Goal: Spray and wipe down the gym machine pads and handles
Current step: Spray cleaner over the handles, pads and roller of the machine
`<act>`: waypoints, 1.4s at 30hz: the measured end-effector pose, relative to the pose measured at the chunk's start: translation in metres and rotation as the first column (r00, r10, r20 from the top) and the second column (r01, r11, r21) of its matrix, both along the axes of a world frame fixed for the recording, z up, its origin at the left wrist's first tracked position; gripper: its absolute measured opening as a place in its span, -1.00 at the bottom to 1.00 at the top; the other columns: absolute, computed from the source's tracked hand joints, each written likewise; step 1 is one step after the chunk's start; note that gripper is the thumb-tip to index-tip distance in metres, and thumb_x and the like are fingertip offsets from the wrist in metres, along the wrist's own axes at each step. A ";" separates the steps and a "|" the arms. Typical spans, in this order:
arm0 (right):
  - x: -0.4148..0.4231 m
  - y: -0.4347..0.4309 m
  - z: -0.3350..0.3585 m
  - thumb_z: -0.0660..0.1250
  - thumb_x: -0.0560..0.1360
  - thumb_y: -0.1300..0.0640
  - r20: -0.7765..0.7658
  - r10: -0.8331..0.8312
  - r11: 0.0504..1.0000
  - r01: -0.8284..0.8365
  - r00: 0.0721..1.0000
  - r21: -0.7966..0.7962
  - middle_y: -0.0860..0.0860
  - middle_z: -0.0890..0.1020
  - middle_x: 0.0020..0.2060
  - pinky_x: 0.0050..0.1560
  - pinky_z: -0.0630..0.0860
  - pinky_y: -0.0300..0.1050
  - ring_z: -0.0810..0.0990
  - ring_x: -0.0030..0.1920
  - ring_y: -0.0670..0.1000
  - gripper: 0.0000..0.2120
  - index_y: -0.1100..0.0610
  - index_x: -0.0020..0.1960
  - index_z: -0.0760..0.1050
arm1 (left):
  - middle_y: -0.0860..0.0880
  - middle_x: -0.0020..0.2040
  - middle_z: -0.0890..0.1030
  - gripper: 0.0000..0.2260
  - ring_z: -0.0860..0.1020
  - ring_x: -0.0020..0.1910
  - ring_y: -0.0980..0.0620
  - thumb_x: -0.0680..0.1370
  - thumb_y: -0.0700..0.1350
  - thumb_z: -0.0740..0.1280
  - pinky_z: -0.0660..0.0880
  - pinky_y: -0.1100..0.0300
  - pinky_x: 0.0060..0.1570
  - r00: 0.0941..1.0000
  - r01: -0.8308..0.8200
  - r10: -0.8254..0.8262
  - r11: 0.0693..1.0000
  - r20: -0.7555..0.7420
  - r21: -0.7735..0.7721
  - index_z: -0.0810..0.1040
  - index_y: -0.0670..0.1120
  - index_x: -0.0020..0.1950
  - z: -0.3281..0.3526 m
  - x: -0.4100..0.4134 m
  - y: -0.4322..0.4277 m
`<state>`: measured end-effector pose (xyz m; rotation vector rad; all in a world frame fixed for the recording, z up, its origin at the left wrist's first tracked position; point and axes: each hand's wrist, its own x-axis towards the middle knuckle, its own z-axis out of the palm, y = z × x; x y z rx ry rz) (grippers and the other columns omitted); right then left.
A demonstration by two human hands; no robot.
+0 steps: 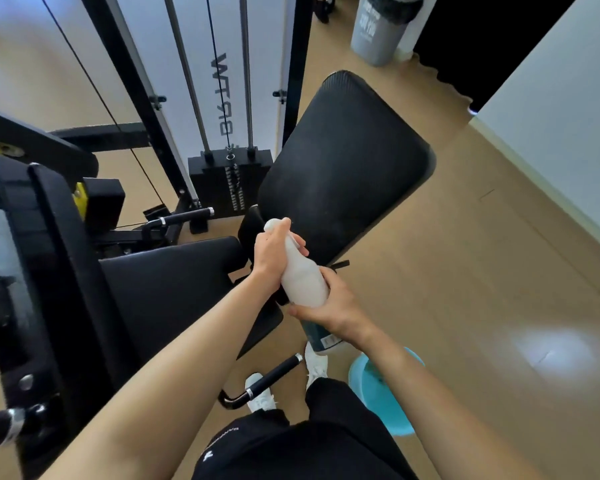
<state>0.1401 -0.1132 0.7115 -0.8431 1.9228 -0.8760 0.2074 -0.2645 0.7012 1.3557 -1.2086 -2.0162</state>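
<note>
Gripping the spray bottle point(303, 280) at its neck is the left hand point(273, 252), fingers curled round it, while the right hand point(335, 304) is clasping the lower body. The bottle is tilting over the near edge of the black back pad point(347, 161), just right of the seat pad point(174, 282). A blue bucket point(388, 400) is sitting on the floor, near right.

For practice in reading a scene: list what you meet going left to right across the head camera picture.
machine frame → seat pad → spray bottle → blue bucket → white wall
</note>
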 end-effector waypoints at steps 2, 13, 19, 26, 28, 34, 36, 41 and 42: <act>-0.008 0.002 0.004 0.61 0.40 -0.10 0.108 0.035 0.999 -0.037 0.994 0.014 -0.15 0.57 0.11 -0.06 0.62 -0.25 0.61 0.08 -0.09 -0.40 -0.11 0.32 0.40 | -0.19 -0.31 0.67 -0.55 0.64 -0.32 -0.06 0.61 0.08 0.29 0.60 0.00 -0.12 0.999 -0.035 0.035 0.999 -0.003 0.027 0.62 -0.17 -0.37 0.006 -0.002 -0.004; -0.021 0.007 -0.007 0.46 0.44 -0.26 0.477 0.021 0.998 -0.051 0.878 0.049 0.09 0.66 0.17 0.22 0.64 0.12 0.70 0.14 0.09 -0.39 0.00 0.38 0.43 | -0.16 -0.25 0.68 -0.57 0.60 -0.28 -0.03 0.60 0.05 0.30 0.56 0.04 -0.10 0.997 -0.013 0.017 0.999 -0.080 0.052 0.57 -0.15 -0.40 0.010 -0.011 -0.017; -0.014 0.002 -0.004 0.50 0.30 -0.31 0.364 -0.025 1.000 0.028 0.931 -0.003 0.02 0.61 0.12 0.11 0.67 -0.08 0.66 0.13 0.03 -0.35 -0.08 0.29 0.43 | -0.14 -0.05 0.76 -0.67 0.68 -0.08 -0.04 0.61 0.03 0.34 0.61 0.03 0.07 0.996 0.026 -0.020 0.997 -0.093 0.066 0.69 -0.17 -0.21 0.014 -0.020 -0.024; -0.020 0.002 0.007 0.52 0.35 -0.19 0.290 0.006 0.999 0.006 0.957 -0.038 -0.06 0.61 0.08 -0.08 0.63 -0.27 0.66 0.07 -0.05 -0.52 -0.16 0.21 0.46 | -0.09 -0.30 0.65 -0.75 0.62 -0.23 -0.06 0.50 -0.03 0.48 0.59 -0.01 -0.03 0.994 -0.045 0.036 0.996 -0.107 -0.081 0.62 -0.14 -0.32 0.024 -0.017 -0.019; -0.018 0.006 0.005 0.53 0.35 -0.17 0.293 0.004 1.000 0.003 0.956 -0.024 -0.06 0.60 0.08 -0.10 0.62 -0.29 0.65 0.07 -0.04 -0.51 -0.15 0.21 0.45 | -0.09 -0.39 0.59 -0.67 0.58 -0.31 -0.05 0.55 -0.06 0.45 0.59 -0.05 -0.05 0.998 -0.041 0.037 0.994 -0.041 -0.100 0.55 -0.14 -0.38 0.021 -0.016 -0.015; -0.007 0.022 -0.010 0.57 0.42 -0.07 0.400 -0.042 0.998 0.024 0.916 0.051 -0.01 0.65 0.05 0.00 0.67 -0.15 0.69 0.04 -0.01 -0.58 -0.09 0.22 0.52 | -0.05 -0.05 0.76 -0.86 0.70 0.05 -0.01 0.51 0.01 0.50 0.58 -0.09 0.27 0.998 -0.011 0.013 1.000 0.062 -0.028 0.74 -0.04 -0.07 -0.005 0.001 0.002; -0.003 0.028 -0.016 0.56 0.48 0.00 0.413 -0.032 0.997 0.002 0.910 0.071 -0.02 0.64 0.07 -0.01 0.66 -0.17 0.68 0.06 0.00 -0.63 -0.11 0.22 0.51 | -0.05 -0.07 0.76 -0.85 0.71 0.04 -0.01 0.54 -0.01 0.50 0.59 -0.01 0.24 0.999 -0.041 0.041 0.999 0.031 0.000 0.72 -0.09 -0.06 -0.012 0.009 0.010; 0.007 0.036 -0.041 0.58 0.44 -0.09 0.365 0.044 0.984 -0.103 0.930 0.144 -0.04 0.61 0.12 0.09 0.68 -0.06 0.64 0.12 -0.01 -0.51 -0.10 0.29 0.48 | -0.03 -0.37 0.62 -0.60 0.56 -0.33 0.01 0.62 0.04 0.37 0.60 -0.07 0.05 0.975 -0.151 0.135 0.985 0.174 0.080 0.52 -0.13 -0.36 -0.038 0.025 0.028; 0.009 0.037 -0.047 0.59 0.42 -0.12 0.342 0.056 0.980 -0.117 0.938 0.160 -0.05 0.61 0.12 0.13 0.67 -0.02 0.63 0.12 -0.02 -0.47 -0.08 0.30 0.47 | -0.03 -0.36 0.62 -0.60 0.57 -0.31 0.00 0.63 0.05 0.36 0.60 -0.08 0.06 0.965 -0.184 0.160 0.977 0.209 0.104 0.53 -0.12 -0.35 -0.045 0.028 0.029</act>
